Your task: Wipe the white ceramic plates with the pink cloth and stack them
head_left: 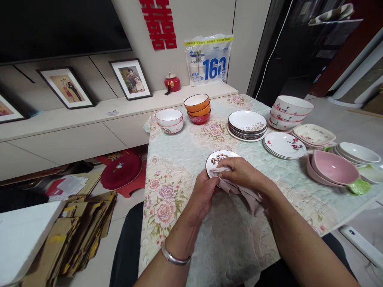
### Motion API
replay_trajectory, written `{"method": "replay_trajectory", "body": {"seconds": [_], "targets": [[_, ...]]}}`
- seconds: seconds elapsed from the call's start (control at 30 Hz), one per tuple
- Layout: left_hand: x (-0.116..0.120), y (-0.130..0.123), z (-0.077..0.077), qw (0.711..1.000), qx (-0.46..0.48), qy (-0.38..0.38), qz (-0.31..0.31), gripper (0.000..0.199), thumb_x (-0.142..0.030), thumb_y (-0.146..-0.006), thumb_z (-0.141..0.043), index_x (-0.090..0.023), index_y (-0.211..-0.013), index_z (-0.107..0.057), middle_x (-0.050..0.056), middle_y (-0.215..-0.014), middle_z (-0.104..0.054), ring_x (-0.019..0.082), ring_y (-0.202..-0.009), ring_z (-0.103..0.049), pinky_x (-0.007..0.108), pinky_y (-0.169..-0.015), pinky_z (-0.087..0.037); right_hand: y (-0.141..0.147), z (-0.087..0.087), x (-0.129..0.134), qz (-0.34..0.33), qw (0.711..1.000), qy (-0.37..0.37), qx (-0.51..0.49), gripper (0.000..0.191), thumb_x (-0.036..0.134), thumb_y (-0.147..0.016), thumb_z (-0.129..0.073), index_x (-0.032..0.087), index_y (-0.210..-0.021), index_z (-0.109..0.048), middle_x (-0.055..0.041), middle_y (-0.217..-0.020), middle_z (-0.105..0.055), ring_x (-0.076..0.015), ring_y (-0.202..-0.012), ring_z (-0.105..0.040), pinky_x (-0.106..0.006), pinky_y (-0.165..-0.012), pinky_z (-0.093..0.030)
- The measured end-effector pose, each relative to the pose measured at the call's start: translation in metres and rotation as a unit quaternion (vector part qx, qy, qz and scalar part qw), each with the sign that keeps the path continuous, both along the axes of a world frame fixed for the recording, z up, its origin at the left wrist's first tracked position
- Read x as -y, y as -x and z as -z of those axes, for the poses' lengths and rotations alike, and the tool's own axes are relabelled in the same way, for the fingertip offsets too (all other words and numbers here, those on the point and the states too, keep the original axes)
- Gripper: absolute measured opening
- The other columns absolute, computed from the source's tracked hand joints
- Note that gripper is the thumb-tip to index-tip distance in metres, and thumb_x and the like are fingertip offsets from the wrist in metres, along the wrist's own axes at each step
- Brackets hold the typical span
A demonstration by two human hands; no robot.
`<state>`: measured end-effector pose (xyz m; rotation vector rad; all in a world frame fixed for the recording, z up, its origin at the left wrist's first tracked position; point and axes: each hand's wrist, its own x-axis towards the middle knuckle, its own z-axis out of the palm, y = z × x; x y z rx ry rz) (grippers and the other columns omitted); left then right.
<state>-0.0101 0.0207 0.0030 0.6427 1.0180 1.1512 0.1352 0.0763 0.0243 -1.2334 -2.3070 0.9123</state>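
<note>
Between my hands is a white plate (220, 157) with a dark rim and a brown floral print, held above the flowered tablecloth (170, 191). My left hand (204, 192) grips its near left edge, thumb on top. My right hand (239, 172) is closed on a greyish-pink cloth (243, 196) and presses it against the plate's face. Part of the cloth hangs below my right hand. Both hands and the cloth hide the plate's near side. Beyond it stands a stack of similar plates (247, 121).
Bowls stand at the back left: white ones (169, 117) and an orange-and-red stack (197, 104). To the right are floral plates (284, 145), tall white bowls (291, 107), square dishes (314, 134), pink bowls (335, 167) and small white dishes (357, 153). Flattened cardboard (80, 231) lies left on the floor.
</note>
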Motion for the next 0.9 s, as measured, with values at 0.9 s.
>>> {"method": "replay_trajectory", "body": {"seconds": [0.9], "targets": [[-0.0001, -0.0028, 0.0009, 1.000, -0.006, 0.006, -0.014, 0.035, -0.009, -0.058, -0.059, -0.012, -0.092, -0.067, 0.006, -0.079, -0.072, 0.019, -0.068, -0.065, 0.028, -0.061, -0.051, 0.0047, 0.0012, 0.0013, 0.012, 1.000, -0.003, -0.019, 0.014, 0.023, -0.081, -0.056, 0.021, -0.083, -0.070, 0.0001, -0.086, -0.068, -0.0161, -0.079, -0.058, -0.024, -0.069, -0.038]]}}
